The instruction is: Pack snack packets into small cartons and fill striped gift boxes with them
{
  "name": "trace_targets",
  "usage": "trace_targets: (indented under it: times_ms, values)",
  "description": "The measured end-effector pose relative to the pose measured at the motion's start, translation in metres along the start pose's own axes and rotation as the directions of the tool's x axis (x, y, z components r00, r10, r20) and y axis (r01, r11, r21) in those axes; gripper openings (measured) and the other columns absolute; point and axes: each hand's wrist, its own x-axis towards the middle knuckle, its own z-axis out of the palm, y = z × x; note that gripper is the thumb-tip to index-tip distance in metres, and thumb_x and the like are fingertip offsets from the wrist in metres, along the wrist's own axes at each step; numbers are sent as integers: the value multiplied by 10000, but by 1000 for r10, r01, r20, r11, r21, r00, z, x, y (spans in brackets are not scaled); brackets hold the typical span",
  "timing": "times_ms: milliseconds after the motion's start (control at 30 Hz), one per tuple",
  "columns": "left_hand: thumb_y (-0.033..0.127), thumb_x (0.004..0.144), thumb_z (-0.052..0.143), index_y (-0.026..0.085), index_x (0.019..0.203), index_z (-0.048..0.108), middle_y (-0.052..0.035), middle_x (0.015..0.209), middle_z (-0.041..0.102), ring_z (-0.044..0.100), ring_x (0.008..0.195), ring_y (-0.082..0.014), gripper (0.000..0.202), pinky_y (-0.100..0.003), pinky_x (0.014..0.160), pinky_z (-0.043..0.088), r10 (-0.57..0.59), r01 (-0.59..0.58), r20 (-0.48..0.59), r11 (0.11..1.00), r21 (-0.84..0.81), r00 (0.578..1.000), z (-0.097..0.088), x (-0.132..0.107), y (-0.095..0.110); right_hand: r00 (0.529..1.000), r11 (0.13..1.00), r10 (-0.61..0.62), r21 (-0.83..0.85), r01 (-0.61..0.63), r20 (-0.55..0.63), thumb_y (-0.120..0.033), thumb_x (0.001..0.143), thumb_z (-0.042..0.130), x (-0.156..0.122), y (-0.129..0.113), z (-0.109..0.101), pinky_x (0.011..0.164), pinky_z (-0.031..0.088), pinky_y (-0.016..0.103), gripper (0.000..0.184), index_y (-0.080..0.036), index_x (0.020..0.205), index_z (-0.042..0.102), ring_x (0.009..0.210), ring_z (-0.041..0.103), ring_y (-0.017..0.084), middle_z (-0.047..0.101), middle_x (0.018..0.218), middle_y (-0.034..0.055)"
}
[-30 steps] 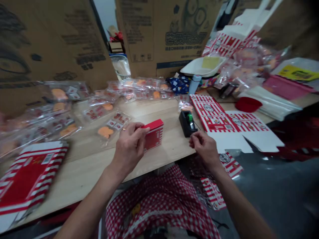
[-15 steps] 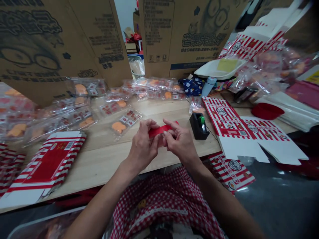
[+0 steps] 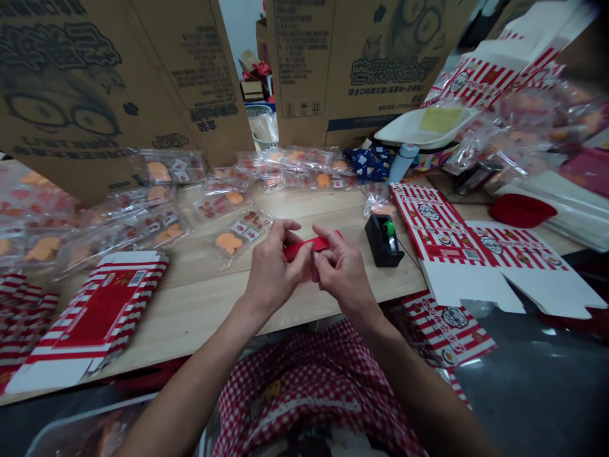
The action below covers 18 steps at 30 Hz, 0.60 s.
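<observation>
Between my two hands, above the front part of the table (image 3: 209, 317), is a small strip of red paper (image 3: 304, 246), bent or folded. My left hand (image 3: 278, 263) pinches its left end, thumb pressed on the front. My right hand (image 3: 340, 263) grips the right end with thumb and curled fingers, and its index finger lies along the top. Fingers hide much of the strip's lower side. A black tape dispenser (image 3: 383, 241) with a green-cored roll stands just right of my right hand. Left of my hands lies a clear packet (image 3: 242, 231) with an orange shape and small printed pieces.
Several similar clear packets (image 3: 295, 166) line the back of the table below large cardboard boxes (image 3: 352, 76). Flattened red-and-white striped cartons (image 3: 102, 304) lie at left, with more striped cartons (image 3: 442, 235) at right. A light blue bottle (image 3: 403, 162) stands near a white tray (image 3: 423, 127).
My left thumb has moved up onto the front of the red strip, and the strip's lower part is folded or covered now. The view has shifted slightly.
</observation>
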Motion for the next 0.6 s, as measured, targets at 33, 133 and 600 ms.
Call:
trace_targets:
  times_ms: [33, 133, 600]
  values:
    - [221, 858, 639, 176, 1107, 552, 8, 793, 669, 638, 720, -152, 268, -285, 704, 490, -51, 52, 14, 998, -40, 999, 1, 3, 0, 1000, 1000, -8, 3, 8, 0, -244, 862, 543, 0, 1, 1, 475, 377, 236, 588, -94, 1430, 547, 447, 410, 97, 496, 515, -84]
    - [191, 869, 576, 163, 1075, 581, 7, 763, 660, 612, 680, -143, 208, -271, 654, 467, -138, 143, 51, 981, -129, 989, 0, 11, -3, 999, 999, -40, -4, 40, -10, -229, 880, 537, -1, 5, 3, 493, 396, 247, 613, -110, 1479, 479, 482, 457, 113, 548, 567, -66]
    - [181, 932, 617, 125, 1001, 680, -72, 914, 655, 613, 788, -188, 109, -324, 737, 509, 254, -366, 302, 835, 412, 919, -7, 23, -4, 997, 982, -71, -179, 63, -40, -175, 845, 561, -18, 23, -8, 550, 526, 292, 891, -204, 1639, 158, 563, 643, 166, 713, 769, 0]
